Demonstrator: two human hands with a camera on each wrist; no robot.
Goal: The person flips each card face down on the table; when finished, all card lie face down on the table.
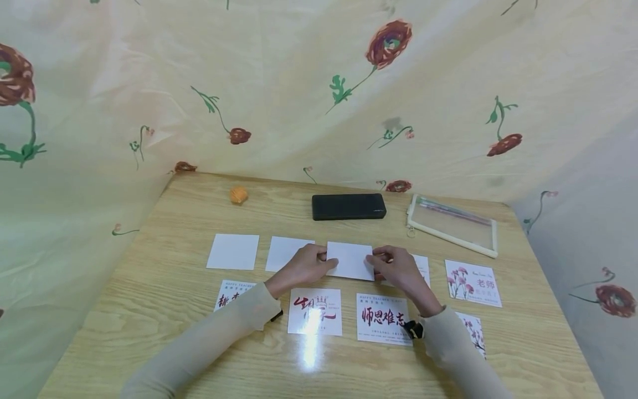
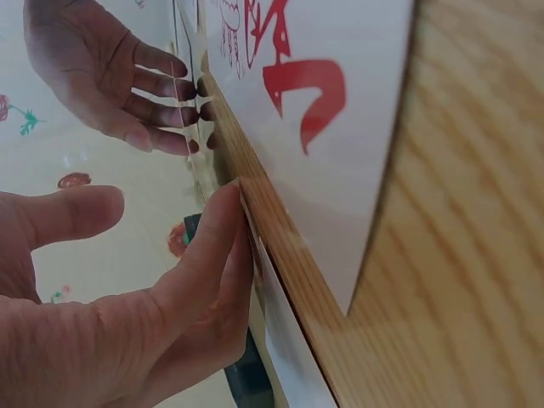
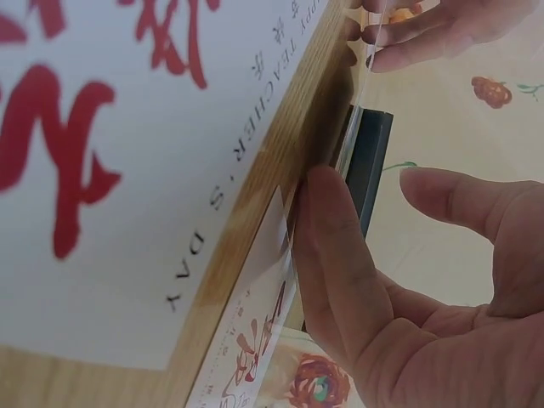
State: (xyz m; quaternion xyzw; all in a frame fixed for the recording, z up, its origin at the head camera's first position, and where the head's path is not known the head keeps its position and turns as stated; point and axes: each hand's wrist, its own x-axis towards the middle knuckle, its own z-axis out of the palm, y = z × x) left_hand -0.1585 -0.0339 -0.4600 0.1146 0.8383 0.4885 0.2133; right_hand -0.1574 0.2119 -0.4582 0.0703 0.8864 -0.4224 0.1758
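Observation:
A blank white card (image 1: 350,260) lies between my hands in the head view, within a row of cards. At its left edge are the fingertips of my left hand (image 1: 306,263), the thumb overlapping the card's corner. My right hand (image 1: 399,266) meets its right edge in the same way. In the left wrist view my left hand (image 2: 161,314) has its thumb well apart from its straight fingers, whose tips reach the table top. The right wrist view shows my right hand (image 3: 408,297) likewise, thumb raised and nothing pinched.
Blank cards (image 1: 232,251) continue the row leftward; a flowered card (image 1: 473,282) lies right. Nearer stand lettered cards (image 1: 382,317), (image 1: 315,311). Behind are a black case (image 1: 349,206), an orange ball of string (image 1: 238,194) and a clear zip pouch (image 1: 453,224), before a flowered curtain.

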